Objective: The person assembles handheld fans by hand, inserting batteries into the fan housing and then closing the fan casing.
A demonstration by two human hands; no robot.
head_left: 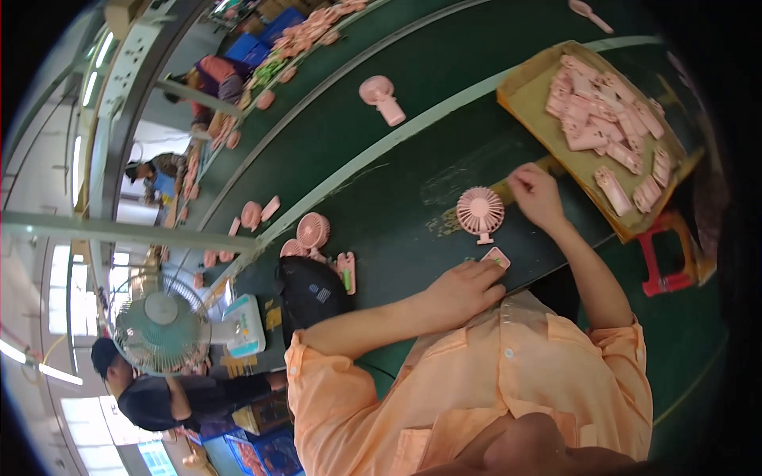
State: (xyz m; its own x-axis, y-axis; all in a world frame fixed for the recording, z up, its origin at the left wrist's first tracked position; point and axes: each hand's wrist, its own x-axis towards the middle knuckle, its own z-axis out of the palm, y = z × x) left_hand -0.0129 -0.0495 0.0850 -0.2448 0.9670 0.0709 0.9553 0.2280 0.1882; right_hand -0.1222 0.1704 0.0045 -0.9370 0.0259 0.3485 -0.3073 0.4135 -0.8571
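My left hand (464, 295) is closed over a pink plastic fan handle (498, 256) at the table's near edge. A bit of green shows by its fingers, and the rest of the handle is hidden beneath the hand. Just beyond lies a round pink fan head (480, 210), its ribbed grille facing up and a short neck pointing toward the handle. To its right, apart from it, my right hand (536, 194) is raised with curled fingers pressed together. Whether anything small is pinched in them cannot be made out.
A cardboard tray (516, 99) of pink handle shells stands at the right, above a red stool (663, 262). Left are more fan heads (313, 230), a black bag (313, 293) and a desk fan (163, 325). A pink fan (382, 99) lies on the belt beyond; people work farther left.
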